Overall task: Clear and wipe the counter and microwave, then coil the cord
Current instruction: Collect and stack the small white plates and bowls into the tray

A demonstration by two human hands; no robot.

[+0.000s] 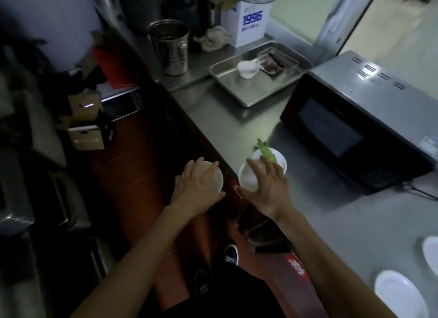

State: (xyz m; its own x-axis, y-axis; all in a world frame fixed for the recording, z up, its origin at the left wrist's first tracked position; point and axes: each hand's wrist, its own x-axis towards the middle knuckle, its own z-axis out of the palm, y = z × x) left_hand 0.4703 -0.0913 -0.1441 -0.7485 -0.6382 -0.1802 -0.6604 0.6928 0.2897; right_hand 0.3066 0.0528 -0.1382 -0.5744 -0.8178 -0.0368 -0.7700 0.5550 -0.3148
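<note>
Steel counter (315, 220): each hand's grip cups 1 white bowl.

1. White bowls near the hands: three: one (214, 179), one (246, 179), one holding a green vegetable piece (279, 160).
2. White plates at lower right: two (398, 294) (431, 251).
3. Microwave (369, 109): one.
4. Steel tray (237, 90): one.
5. Metal pail (169, 47): one.
6. Hands: two, left (196, 187) and right (270, 187).

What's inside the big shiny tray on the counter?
The steel tray holds a small white cup and a dark packet beside it. Whatever lies beneath the packet is covered, and the cup's inside is too blurry to tell.
</note>
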